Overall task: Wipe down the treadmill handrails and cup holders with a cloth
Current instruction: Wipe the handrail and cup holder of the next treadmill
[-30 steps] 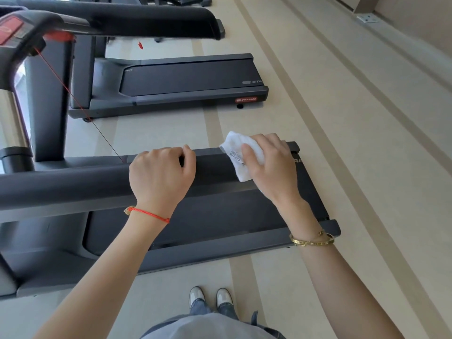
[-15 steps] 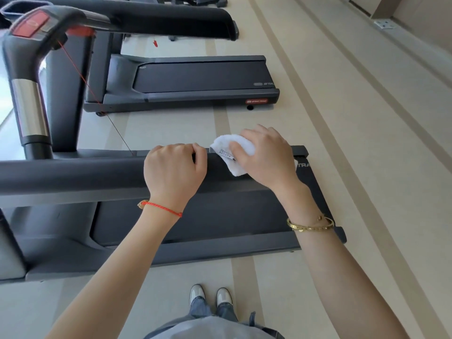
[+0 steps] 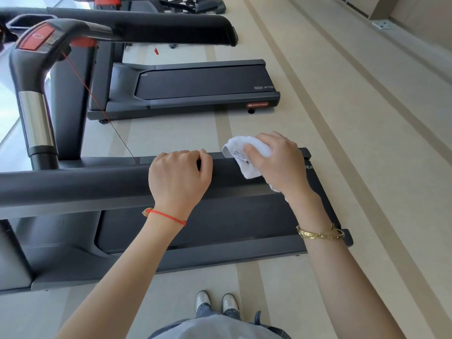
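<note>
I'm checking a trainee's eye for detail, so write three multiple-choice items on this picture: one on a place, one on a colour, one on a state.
1. Where does the white cloth lie?
A. on the floor
B. on the near treadmill's handrail, close to its free end
C. on the far treadmill's belt

2. What colour is the string bracelet on the left wrist?
A. red
B. blue
C. green

3. What is the left hand doing?
A. hanging at the person's side
B. holding the cloth
C. gripping the handrail, fingers curled over it

Answers:
1 B, the right hand presses the cloth onto the rail by its end.
2 A, a thin red cord circles the wrist.
3 C, its knuckles wrap over the rail's top, beside the cloth.
</note>
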{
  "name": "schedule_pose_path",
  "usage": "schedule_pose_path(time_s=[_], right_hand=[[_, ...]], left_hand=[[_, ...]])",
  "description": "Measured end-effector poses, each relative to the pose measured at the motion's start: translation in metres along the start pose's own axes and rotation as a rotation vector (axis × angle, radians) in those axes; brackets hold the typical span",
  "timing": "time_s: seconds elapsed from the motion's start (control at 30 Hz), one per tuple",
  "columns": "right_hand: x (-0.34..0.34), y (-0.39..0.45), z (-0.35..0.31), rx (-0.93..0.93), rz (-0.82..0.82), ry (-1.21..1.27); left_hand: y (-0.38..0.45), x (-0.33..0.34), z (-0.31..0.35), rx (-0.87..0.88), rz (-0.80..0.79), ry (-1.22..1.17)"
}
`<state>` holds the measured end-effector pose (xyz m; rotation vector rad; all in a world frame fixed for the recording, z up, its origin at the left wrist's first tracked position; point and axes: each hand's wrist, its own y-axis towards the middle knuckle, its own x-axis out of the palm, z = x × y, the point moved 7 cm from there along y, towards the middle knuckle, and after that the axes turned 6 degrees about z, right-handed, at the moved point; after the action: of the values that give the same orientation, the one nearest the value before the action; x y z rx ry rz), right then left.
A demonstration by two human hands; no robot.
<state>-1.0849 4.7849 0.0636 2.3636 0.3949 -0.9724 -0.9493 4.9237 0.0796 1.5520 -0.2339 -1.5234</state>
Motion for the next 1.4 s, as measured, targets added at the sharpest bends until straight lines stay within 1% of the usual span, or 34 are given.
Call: schedule_pose_path(time_s=[0.03,0.13,0.2,0.3,0.4,0.47,0.57,0.63,0.7,0.77,0.87,0.97,1.1,1.23,1.4], right_hand=[[-0.001,-0.002,0.001,0.000,0.018,0.003],[-0.009,-0.021,0.003,-0.036,0.156,-0.003],[-0.011,-0.033,0.005,-0.029,0.182,0.054],[-0.009,-0.025,0.015,0.060,0.134,0.125],[-0.001,-0.008,0.032,0.247,-0.009,0.251],[0.001,-0.006,0.039,0.302,-0.056,0.329],[-0.002,-0.021,0.047,0.305,0.006,0.337],[-0.004,-0.038,0.051,0.288,0.076,0.298],[-0.005,-0.050,0.052,0.276,0.108,0.261],[-0.005,-0.052,0.054,0.273,0.094,0.238],[-0.004,-0.040,0.056,0.288,0.017,0.223],[-0.004,-0.029,0.050,0.207,-0.022,0.124],[-0.007,-0.026,0.039,0.083,-0.010,0.063],[-0.009,-0.020,0.009,-0.139,0.018,-0.064],[0.002,-0.010,-0.028,-0.360,-0.032,-0.257]], left_hand=[[0.000,0.000,0.000,-0.001,-0.002,0.000],[0.000,0.001,0.000,0.003,0.002,-0.005],[0.000,0.001,0.000,0.004,0.002,-0.006],[0.000,0.001,0.000,0.008,0.007,0.000],[-0.001,0.001,0.000,0.011,0.003,0.000],[-0.001,0.000,0.000,0.011,0.006,-0.002],[0.000,0.000,0.002,0.012,0.008,-0.004],[0.000,0.000,0.001,0.005,0.007,0.000],[-0.001,0.000,0.001,0.000,0.006,0.003],[-0.001,0.000,0.001,0.000,0.004,0.005],[-0.001,0.001,0.002,0.000,-0.008,0.006],[-0.001,0.001,0.001,-0.009,-0.014,0.018],[-0.001,-0.001,0.001,-0.027,-0.020,0.020],[0.000,-0.004,0.000,-0.057,-0.025,-0.015],[-0.005,-0.013,-0.019,-0.109,-0.017,-0.131]])
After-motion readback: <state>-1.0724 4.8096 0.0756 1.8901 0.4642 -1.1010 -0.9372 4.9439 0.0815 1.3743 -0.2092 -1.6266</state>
